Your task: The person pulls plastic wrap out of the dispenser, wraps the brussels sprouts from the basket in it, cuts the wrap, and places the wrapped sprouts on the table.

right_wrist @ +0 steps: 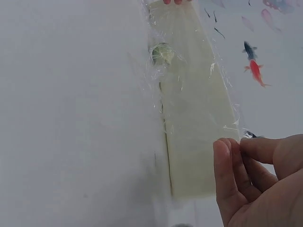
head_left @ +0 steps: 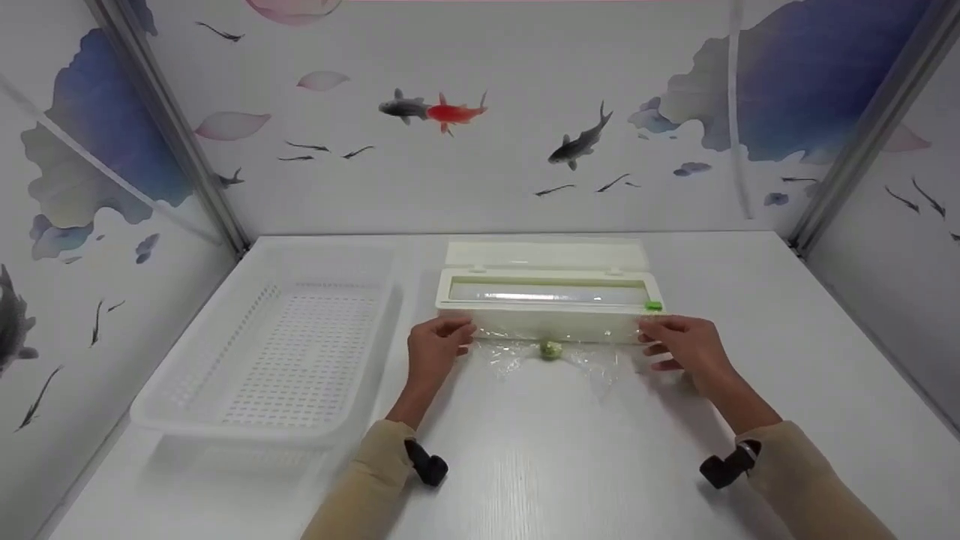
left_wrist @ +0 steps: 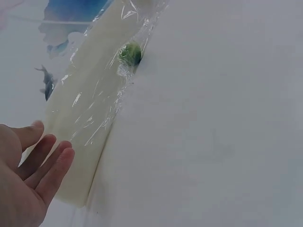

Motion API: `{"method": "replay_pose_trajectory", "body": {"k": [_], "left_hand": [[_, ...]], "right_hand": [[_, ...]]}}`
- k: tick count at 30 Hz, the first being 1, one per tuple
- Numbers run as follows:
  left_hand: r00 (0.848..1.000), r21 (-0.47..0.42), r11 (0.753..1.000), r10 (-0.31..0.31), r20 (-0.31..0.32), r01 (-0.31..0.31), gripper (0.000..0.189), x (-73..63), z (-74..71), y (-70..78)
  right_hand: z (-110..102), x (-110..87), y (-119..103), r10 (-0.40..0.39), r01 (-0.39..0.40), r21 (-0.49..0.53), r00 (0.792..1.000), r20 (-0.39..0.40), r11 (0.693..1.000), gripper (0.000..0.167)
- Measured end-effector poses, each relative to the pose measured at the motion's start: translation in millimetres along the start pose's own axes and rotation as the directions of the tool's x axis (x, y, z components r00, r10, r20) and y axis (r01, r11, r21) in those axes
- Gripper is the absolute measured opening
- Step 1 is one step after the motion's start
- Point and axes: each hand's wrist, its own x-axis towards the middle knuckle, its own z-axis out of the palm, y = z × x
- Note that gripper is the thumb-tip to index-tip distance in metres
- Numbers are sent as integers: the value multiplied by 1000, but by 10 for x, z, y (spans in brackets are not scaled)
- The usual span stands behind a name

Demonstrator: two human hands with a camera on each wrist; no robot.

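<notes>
A clear sheet of plastic wrap (head_left: 510, 355) stretches between my two hands in front of a cream wrap dispenser box (head_left: 555, 324). At the sheet's left edge my left hand (head_left: 436, 346) pinches the film between thumb and fingers. My right hand (head_left: 694, 346) pinches the opposite edge, thumb against forefinger, as the right wrist view shows. Against the film, near its middle, lies a small round green vegetable (head_left: 551, 349) like a Brussels sprout; crinkled film surrounds it in the left wrist view. The dispenser's lid (head_left: 547, 254) is flipped back, with the film roll (head_left: 540, 292) visible inside.
A white perforated plastic basket (head_left: 300, 431) stands on the table to the left. The green slide cutter (head_left: 654, 306) sits at the dispenser's right end. White panels with fish and leaf prints enclose the white table (head_left: 525, 480) at the back and sides.
</notes>
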Motion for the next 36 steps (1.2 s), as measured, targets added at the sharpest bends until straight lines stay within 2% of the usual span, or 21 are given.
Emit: {"method": "replay_pose_trajectory", "body": {"k": [5, 10, 17, 25, 32, 36], "left_hand": [[995, 48, 995, -87, 40, 85, 13, -86, -87, 39], [981, 146, 976, -175, 78, 163, 13, -192, -112, 90], [967, 248, 953, -211, 140, 172, 9, -342, -133, 108], [945, 331, 923, -268, 185, 197, 6, -413, -197, 90], [929, 329, 919, -297, 220, 216, 11, -442, -247, 97], [933, 318, 925, -285, 221, 207, 21, -481, -263, 133]], "right_hand": [[-58, -78, 76, -18, 19, -71, 1000, 18, 997, 53], [-79, -147, 127, -27, 31, -119, 999, 35, 992, 50], [-70, -226, 112, -31, 42, -195, 998, 63, 980, 42], [-75, -297, 126, -30, 52, -259, 996, 87, 964, 34], [-45, -329, 139, -25, 58, -326, 994, 106, 944, 28], [-55, -353, 105, -22, 78, -383, 989, 148, 921, 29]]}}
